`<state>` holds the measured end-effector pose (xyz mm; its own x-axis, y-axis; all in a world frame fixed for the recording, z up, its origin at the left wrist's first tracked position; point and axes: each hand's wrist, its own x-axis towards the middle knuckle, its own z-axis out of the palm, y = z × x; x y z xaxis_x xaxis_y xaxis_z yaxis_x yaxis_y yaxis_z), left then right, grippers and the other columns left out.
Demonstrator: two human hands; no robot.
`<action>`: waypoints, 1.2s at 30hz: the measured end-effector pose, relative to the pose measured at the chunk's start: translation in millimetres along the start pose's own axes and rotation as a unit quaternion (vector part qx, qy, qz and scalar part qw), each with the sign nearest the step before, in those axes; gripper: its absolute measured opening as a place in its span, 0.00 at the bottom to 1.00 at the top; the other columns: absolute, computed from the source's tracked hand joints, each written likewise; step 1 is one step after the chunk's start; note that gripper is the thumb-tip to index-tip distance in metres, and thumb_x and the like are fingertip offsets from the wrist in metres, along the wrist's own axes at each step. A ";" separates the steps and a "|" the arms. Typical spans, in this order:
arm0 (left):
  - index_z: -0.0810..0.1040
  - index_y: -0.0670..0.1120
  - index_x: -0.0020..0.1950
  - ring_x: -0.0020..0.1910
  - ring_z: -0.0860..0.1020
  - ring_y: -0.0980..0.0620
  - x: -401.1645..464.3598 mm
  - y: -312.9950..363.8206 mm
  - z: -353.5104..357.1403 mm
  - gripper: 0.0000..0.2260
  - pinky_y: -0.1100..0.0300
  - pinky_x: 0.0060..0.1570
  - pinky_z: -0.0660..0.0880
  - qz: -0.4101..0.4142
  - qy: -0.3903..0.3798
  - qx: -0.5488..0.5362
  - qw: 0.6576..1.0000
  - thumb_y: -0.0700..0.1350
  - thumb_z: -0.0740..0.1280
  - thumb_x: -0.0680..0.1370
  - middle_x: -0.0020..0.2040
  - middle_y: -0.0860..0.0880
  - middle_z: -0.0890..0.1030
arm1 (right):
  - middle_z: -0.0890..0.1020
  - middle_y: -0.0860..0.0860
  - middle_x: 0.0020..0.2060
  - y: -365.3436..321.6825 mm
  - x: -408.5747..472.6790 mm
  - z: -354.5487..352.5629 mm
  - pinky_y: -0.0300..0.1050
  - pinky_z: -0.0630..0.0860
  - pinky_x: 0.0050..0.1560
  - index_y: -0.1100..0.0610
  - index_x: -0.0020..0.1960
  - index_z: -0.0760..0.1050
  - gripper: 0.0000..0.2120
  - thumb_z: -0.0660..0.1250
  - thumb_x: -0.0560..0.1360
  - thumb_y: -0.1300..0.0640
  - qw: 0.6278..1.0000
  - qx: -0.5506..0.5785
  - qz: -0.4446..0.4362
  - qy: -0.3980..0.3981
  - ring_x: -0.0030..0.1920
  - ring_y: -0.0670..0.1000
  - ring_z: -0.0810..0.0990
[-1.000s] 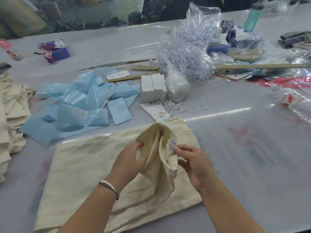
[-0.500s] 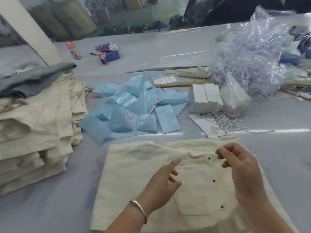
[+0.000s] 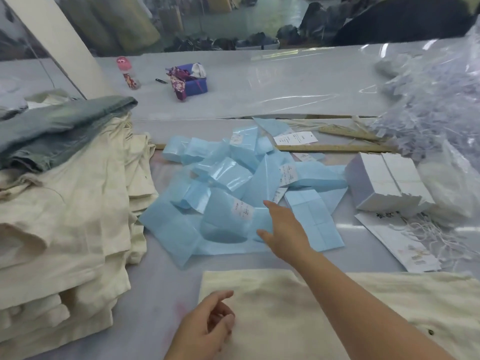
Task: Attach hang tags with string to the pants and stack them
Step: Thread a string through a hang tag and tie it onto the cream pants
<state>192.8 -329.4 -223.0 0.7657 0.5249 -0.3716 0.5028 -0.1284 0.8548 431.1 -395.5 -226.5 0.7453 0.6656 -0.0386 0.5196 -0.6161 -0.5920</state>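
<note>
Right hand (image 3: 284,227), fingers spread, reaches beyond the pants (image 3: 298,315) into the blue packets (image 3: 228,178), left hand (image 3: 207,331) loosely curled, empty, at the pants' edge; judging by this, picking one packet comes next.

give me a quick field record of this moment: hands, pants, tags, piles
left hand: left hand loosely curled, holds nothing, at the near edge of the cream pants
right hand: right hand reaching forward, fingers straight, over the blue packets
pants in work: lie flat on the table, nearest the person
stack: folded cream pants pile at the left, a grey garment on top
tags: white tag block to the right, hang tags with string in front of it
string supply: clear bag of strings at far right
</note>
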 end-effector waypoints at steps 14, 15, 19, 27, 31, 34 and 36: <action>0.44 0.68 0.74 0.75 0.41 0.68 103.1 20.5 -31.2 0.26 0.66 0.74 0.46 0.202 0.052 0.329 0.921 0.58 0.56 0.81 0.75 0.69 0.42 | 0.76 0.52 0.53 -51.3 65.4 40.4 0.46 0.69 0.52 0.54 0.54 0.76 0.09 0.63 0.78 0.51 0.992 -0.023 0.039 0.116 0.57 0.54 0.74; 0.41 0.66 0.75 0.75 0.38 0.65 112.6 21.0 -30.2 0.27 0.62 0.74 0.43 0.173 0.051 0.352 0.918 0.60 0.52 0.81 0.75 0.67 0.39 | 0.74 0.52 0.58 -51.9 73.0 38.9 0.47 0.68 0.57 0.55 0.60 0.74 0.13 0.63 0.77 0.53 0.987 -0.012 0.029 0.157 0.61 0.54 0.71; 0.42 0.60 0.79 0.78 0.41 0.60 133.0 10.7 -27.4 0.27 0.55 0.75 0.43 0.112 0.046 0.383 0.916 0.61 0.49 0.82 0.79 0.59 0.42 | 0.49 0.48 0.78 -54.2 106.1 32.4 0.51 0.52 0.73 0.47 0.78 0.49 0.35 0.61 0.77 0.41 0.983 -0.158 -0.054 0.077 0.77 0.53 0.48; 0.51 0.58 0.77 0.76 0.56 0.58 144.3 -4.2 -62.6 0.27 0.54 0.75 0.49 0.032 0.173 0.430 0.885 0.63 0.51 0.80 0.76 0.57 0.57 | 0.71 0.55 0.65 -27.9 129.5 24.1 0.67 0.39 0.72 0.52 0.75 0.53 0.29 0.56 0.75 0.55 0.933 -0.339 0.123 0.016 0.71 0.59 0.60; 0.56 0.57 0.76 0.73 0.62 0.55 156.0 -4.9 -82.3 0.29 0.53 0.73 0.55 -0.008 0.179 0.440 0.880 0.63 0.58 0.78 0.70 0.55 0.63 | 0.59 0.59 0.72 -29.3 133.3 19.1 0.66 0.37 0.72 0.52 0.76 0.51 0.33 0.58 0.73 0.53 0.929 -0.346 0.118 0.051 0.74 0.61 0.55; 0.50 0.55 0.78 0.78 0.52 0.53 166.6 -5.0 -92.1 0.28 0.50 0.75 0.50 -0.019 0.179 0.461 0.869 0.55 0.57 0.81 0.77 0.55 0.57 | 0.44 0.53 0.78 -36.1 137.0 27.0 0.62 0.31 0.72 0.47 0.78 0.41 0.41 0.58 0.71 0.57 0.945 -0.318 -0.050 0.059 0.77 0.55 0.41; 0.46 0.55 0.79 0.79 0.48 0.51 172.4 -4.7 -95.7 0.28 0.49 0.75 0.49 -0.025 0.171 0.470 0.865 0.49 0.56 0.82 0.78 0.56 0.54 | 0.50 0.49 0.78 -39.2 139.3 31.4 0.61 0.30 0.72 0.41 0.77 0.44 0.36 0.57 0.74 0.52 0.947 -0.303 -0.111 -0.009 0.78 0.53 0.42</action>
<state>284.1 -157.8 -256.4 0.6516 0.7469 -0.1325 0.7586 -0.6426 0.1079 501.4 -265.5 -234.0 0.5861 0.8101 0.0160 0.8102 -0.5859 -0.0174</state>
